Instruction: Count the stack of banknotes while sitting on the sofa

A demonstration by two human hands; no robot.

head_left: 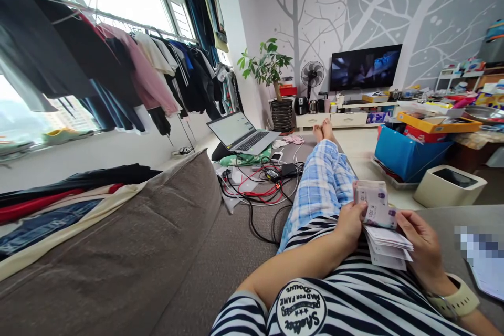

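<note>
Living room with sofa, seen from our reclining position: banknotes being sorted in both hands.

Reading from left to right, we see clothes on a rail (118, 58) by the window, the brown sofa (129, 252), and an open laptop (241, 134) above a tangle of cables (262, 194). Over our lap, our left hand (350, 223) pinches an upright wad of banknotes (372, 202) between thumb and fingers, its grip closed on the wad. Our right hand (423, 244), a watch at its wrist, has its thumb on that wad and supports a fanned stack of notes (388, 249) lying just below it. We judge the sorting to be midway, since both portions look sizeable, though we cannot tell which one is finished. A blue box (405, 157) and a television (365, 67) lie beyond.
</note>
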